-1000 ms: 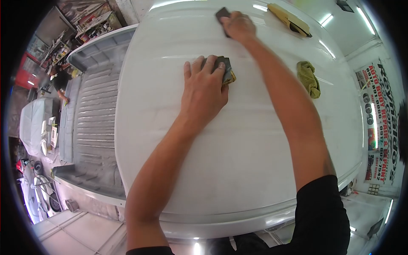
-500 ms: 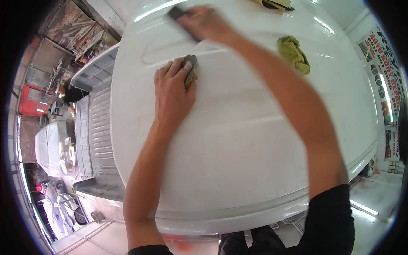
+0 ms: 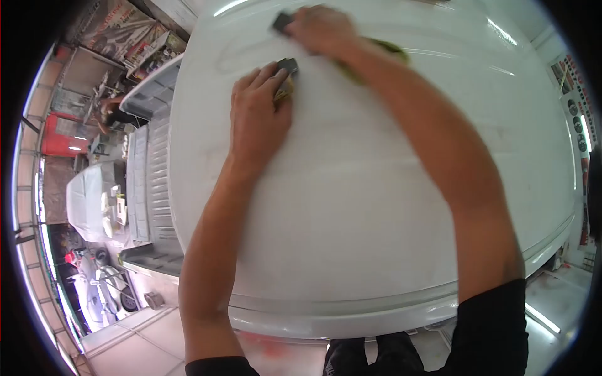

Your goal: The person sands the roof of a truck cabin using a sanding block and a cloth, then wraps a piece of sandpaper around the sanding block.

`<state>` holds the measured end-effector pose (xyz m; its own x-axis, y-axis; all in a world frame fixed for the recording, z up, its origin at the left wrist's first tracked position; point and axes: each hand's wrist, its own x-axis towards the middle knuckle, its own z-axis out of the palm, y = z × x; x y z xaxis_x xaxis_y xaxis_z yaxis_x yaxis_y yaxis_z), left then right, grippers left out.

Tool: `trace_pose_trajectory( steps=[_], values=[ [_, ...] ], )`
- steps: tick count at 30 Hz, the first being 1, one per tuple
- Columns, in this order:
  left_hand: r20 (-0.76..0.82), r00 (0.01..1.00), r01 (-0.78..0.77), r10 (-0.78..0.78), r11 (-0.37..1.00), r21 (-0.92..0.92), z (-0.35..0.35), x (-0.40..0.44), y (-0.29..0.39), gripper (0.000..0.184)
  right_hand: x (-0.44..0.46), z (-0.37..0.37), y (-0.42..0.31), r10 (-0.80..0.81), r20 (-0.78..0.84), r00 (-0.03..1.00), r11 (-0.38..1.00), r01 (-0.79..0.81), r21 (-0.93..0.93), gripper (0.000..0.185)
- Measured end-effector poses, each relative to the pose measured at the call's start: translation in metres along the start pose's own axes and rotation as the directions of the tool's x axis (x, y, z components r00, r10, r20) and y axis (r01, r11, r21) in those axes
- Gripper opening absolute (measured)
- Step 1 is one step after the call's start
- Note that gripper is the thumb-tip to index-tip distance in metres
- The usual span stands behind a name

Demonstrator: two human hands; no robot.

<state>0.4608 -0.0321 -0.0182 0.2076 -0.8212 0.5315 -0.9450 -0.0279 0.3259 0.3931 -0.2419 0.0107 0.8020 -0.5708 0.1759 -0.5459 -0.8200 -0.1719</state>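
Note:
A large white vehicle roof (image 3: 351, 225) fills the middle of the head view, with faint grey smudges on it. My left hand (image 3: 258, 113) rests on the roof, fingers closed around a small dark grey pad (image 3: 287, 65) that has a yellowish, worn-looking side. Farther up, my right hand (image 3: 323, 28), slightly blurred, grips a dark sanding block (image 3: 283, 23) against the roof; only its left end shows past the fingers. Behind my right wrist lies a green cloth (image 3: 394, 51), largely covered by the arm.
To the left is a grey truck bed (image 3: 160, 169). Beyond it stand a covered white vehicle (image 3: 94, 200), a motorcycle (image 3: 100, 291) and another person (image 3: 113, 113). A printed banner (image 3: 574, 106) hangs on the right wall. The roof's rounded front edge (image 3: 351, 323) runs before my body.
My right hand has moved a little to the right with the block. The green cloth now shows farther left, behind the wrist. The whole view has shifted slightly; my left hand keeps its pad.

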Motion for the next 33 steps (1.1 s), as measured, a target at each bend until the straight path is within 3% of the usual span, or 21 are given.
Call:
trace_pose_trajectory(
  steps=[1, 5, 8, 12, 17, 18, 20, 22, 27, 30, 32, 33],
  values=[
    [0.008, 1.000, -0.010, 0.010, 1.000, -0.002, -0.001, 0.002, -0.001, 0.042, -0.001, 0.010, -0.021, -0.029, -0.158, 0.987, 0.996, 0.042, 0.076, 0.045],
    [0.047, 0.999, -0.022, 0.021, 0.999, 0.025, -0.003, 0.004, 0.001, 0.040, -0.031, -0.013, -0.021, -0.023, -0.016, 1.000, 0.920, 0.027, 0.390, 0.040],
    [0.042, 0.999, 0.010, -0.011, 1.000, 0.024, -0.005, 0.002, 0.007, 0.036, -0.102, -0.027, 0.019, -0.007, -0.155, 0.988, 0.949, 0.055, 0.310, 0.033],
    [0.055, 0.991, 0.125, -0.126, 0.992, 0.012, -0.006, 0.000, 0.019, 0.030, -0.207, -0.048, 0.088, 0.073, -0.236, 0.969, 0.981, -0.027, 0.192, 0.029],
    [0.092, 0.967, 0.234, -0.238, 0.971, 0.045, -0.008, 0.001, 0.021, 0.030, -0.291, -0.058, 0.174, 0.141, -0.546, 0.825, 0.988, -0.080, 0.135, 0.037],
    [0.055, 0.988, 0.143, -0.145, 0.988, 0.052, -0.005, 0.001, 0.012, 0.031, -0.298, -0.071, 0.180, 0.263, -0.375, 0.889, 0.953, -0.177, 0.248, 0.039],
    [0.053, 0.986, 0.159, -0.159, 0.987, 0.010, -0.003, -0.001, 0.011, 0.032, -0.305, -0.116, 0.166, 0.428, 0.029, 0.903, 0.825, -0.404, 0.395, 0.041],
    [0.051, 0.985, 0.168, -0.167, 0.986, -0.018, -0.002, 0.002, 0.012, 0.034, -0.308, -0.113, 0.170, 0.403, -0.026, 0.915, 0.856, -0.367, 0.365, 0.043],
    [0.019, 0.956, 0.285, -0.291, 0.945, 0.163, -0.002, -0.002, 0.019, 0.036, -0.322, -0.084, 0.164, 0.409, -0.308, 0.859, 0.899, -0.321, 0.300, 0.045],
    [-0.047, 0.966, 0.260, -0.256, 0.949, 0.178, -0.005, -0.002, 0.021, 0.036, -0.312, -0.087, 0.177, 0.444, -0.223, 0.868, 0.873, -0.364, 0.325, 0.049],
    [-0.081, 0.965, 0.258, -0.248, 0.952, 0.165, -0.006, -0.004, 0.020, 0.035, -0.305, -0.102, 0.179, 0.494, -0.040, 0.868, 0.820, -0.451, 0.352, 0.055],
    [-0.088, 0.963, 0.266, -0.255, 0.951, 0.159, -0.006, -0.004, 0.019, 0.034, -0.303, -0.098, 0.183, 0.473, -0.134, 0.871, 0.840, -0.399, 0.367, 0.051]
  ],
)
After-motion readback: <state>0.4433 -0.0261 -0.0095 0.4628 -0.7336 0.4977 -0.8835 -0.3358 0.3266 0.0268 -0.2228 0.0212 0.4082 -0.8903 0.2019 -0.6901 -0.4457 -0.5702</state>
